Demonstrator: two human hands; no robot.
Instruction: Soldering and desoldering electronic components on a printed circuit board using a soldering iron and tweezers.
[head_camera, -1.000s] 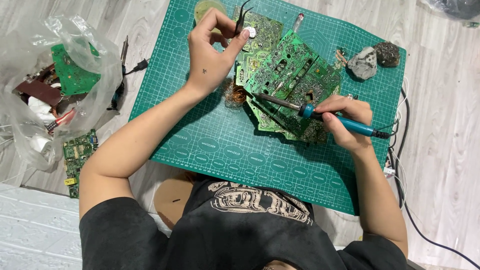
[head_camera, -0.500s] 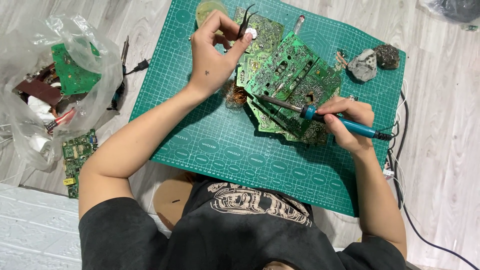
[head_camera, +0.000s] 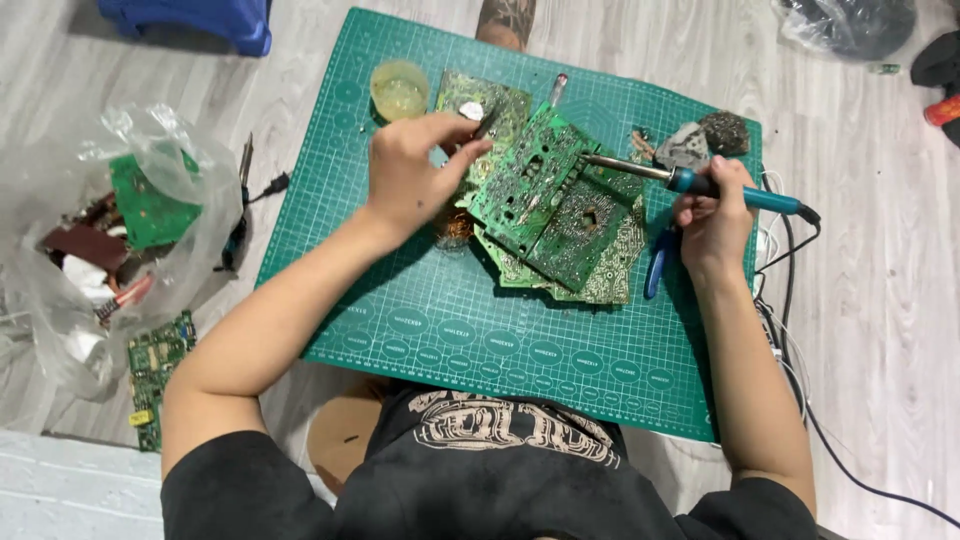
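- Two hands work over a green mat (head_camera: 430, 330) on the floor, where several green boards (head_camera: 555, 215) lie stacked and overlapping.
- Right hand (head_camera: 715, 215) is closed round the blue handle of a soldering iron (head_camera: 700, 183); its metal tip now points left and rests at the right edge of the top board. A second ago the iron lay lower, its tip reaching across the middle of the stack, and the hand sat nearer the body.
- Left hand (head_camera: 410, 175) is curled shut, fingertips pinched near a small silvery part (head_camera: 472, 111) on the far board (head_camera: 480, 105). What it grips I cannot tell. Earlier it held dark tweezers raised above the stack; they no longer show.
- The top board has shifted: it now lies tilted, its upper corner toward the far edge of the mat.
- Blue-handled pliers (head_camera: 655, 265) lie on the mat just beside the right hand.
- A yellowish cup (head_camera: 400, 90) stands at the mat's far left corner.
- A clear bag (head_camera: 110, 230) of boards and scrap sits left of the mat, well apart.
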